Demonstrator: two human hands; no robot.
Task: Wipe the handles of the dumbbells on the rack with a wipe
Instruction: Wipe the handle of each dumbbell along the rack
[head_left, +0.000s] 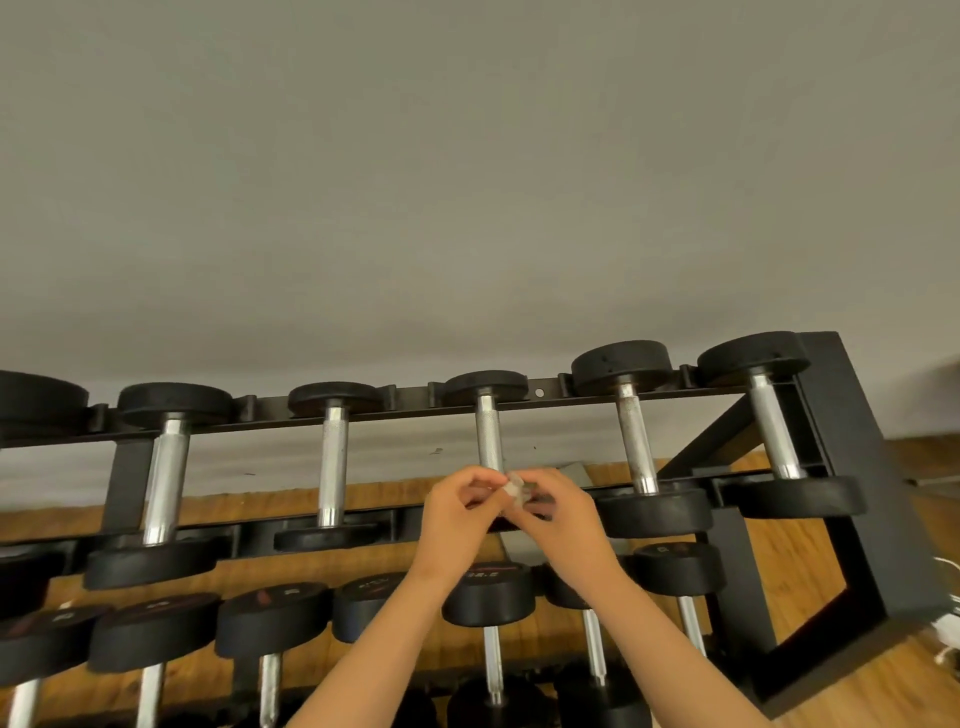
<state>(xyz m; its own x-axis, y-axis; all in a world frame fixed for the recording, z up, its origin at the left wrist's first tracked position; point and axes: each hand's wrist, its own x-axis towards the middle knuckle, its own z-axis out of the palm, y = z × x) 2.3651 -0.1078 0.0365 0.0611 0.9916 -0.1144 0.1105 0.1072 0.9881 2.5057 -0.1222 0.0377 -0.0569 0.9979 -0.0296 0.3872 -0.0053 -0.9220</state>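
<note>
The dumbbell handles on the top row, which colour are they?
The dumbbell handles are shiny silver, clearest in the head view.

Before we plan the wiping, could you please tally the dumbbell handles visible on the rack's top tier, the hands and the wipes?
Top-tier dumbbell handles: 5
Hands: 2, the left hand and right hand
Wipe, pinched between both hands: 1
Total: 8
</note>
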